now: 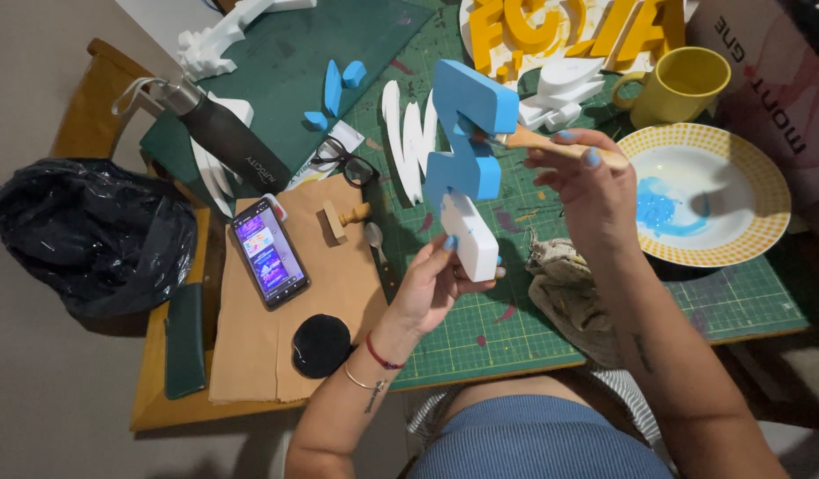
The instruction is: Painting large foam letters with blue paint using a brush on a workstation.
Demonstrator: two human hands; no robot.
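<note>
**A:** What do you have in the dishes on your right?

**B:** Your plate, white with a yellow dotted rim, holds a smear of blue paint on its left half. Behind it your yellow mug stands upright; you can't see into it from this angle.

**A:** And your hands?

**B:** Your left hand has its fingers clamped on the white lower end of the foam letter, holding it up above the desk. The upper part of that letter is already blue, the bottom bare white. Your right hand has its fingers pinched together on the wooden handle of a paintbrush, whose tip touches the blue side of the letter.

**A:** What lies under all that?

**B:** A green cutting mat covers your desk, flecked with paint. A crumpled rag sits just under your right wrist. White foam pieces stand behind the letter, small blue foam bits lie farther back, and yellow foam letters rest at the far edge. To your left, a smartphone with a lit screen lies on brown cardboard, near a black round lid, eyeglasses and a dark bottle. A black plastic bag sits beside the desk over the grey floor.
</note>
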